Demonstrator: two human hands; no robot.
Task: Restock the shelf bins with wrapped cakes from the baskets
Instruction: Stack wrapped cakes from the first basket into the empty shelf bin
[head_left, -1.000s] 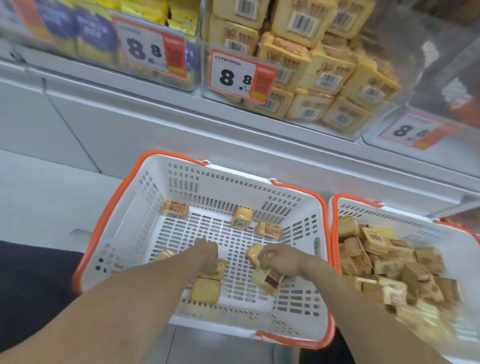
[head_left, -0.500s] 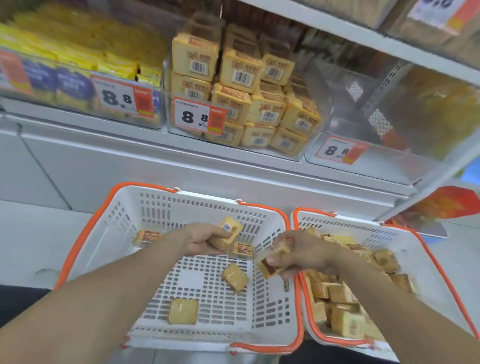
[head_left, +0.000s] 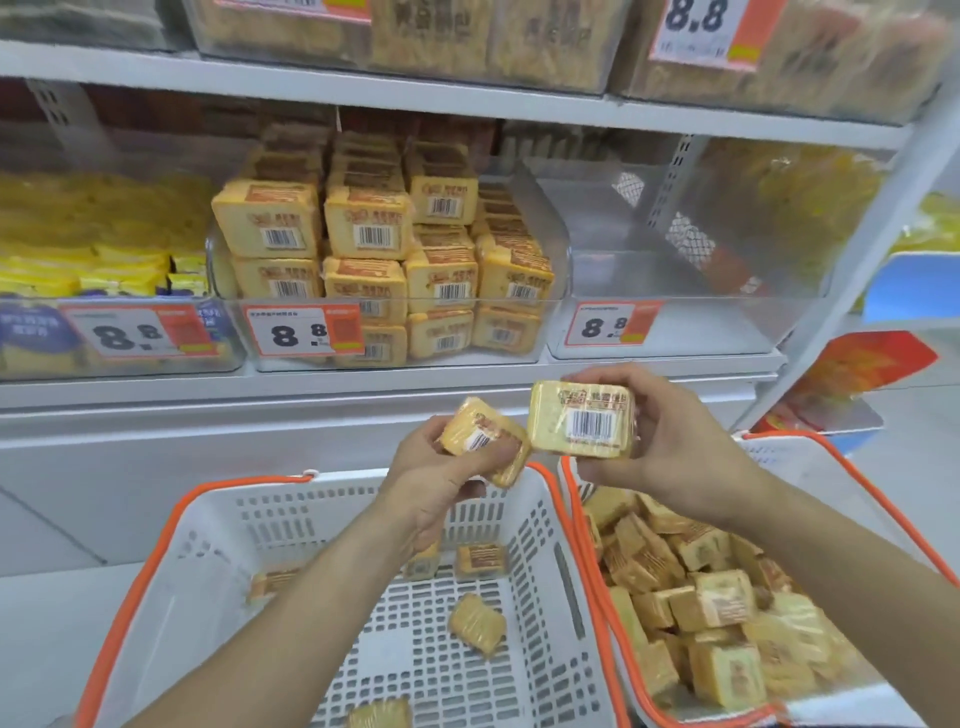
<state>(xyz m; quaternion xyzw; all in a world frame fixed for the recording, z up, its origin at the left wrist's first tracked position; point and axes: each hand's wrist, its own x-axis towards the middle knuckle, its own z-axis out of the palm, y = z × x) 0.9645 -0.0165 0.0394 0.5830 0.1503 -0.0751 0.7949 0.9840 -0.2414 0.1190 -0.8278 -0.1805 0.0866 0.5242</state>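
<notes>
A wrapped cake (head_left: 480, 439) is being gripped by the left hand (head_left: 441, 467) above the far rim of the left basket (head_left: 218, 525). A second cake (head_left: 582, 420) is being held, barcode up, by the right hand (head_left: 665, 447) over the right basket (head_left: 852, 462). The middle shelf bin (head_left: 550, 332) is being left partly filled with stacked cakes.

The top shelf's bins (head_left: 498, 47) were cut off by the upper edge and too blurred to read. The left basket (head_left: 156, 571) and right basket (head_left: 893, 499) ran off the near edge. The left hand (head_left: 436, 478) hid part of its cake (head_left: 480, 434). Small print on the price tags (head_left: 304, 330) was unreadable. Far-right goods (head_left: 795, 208) were a yellow blur.
</notes>
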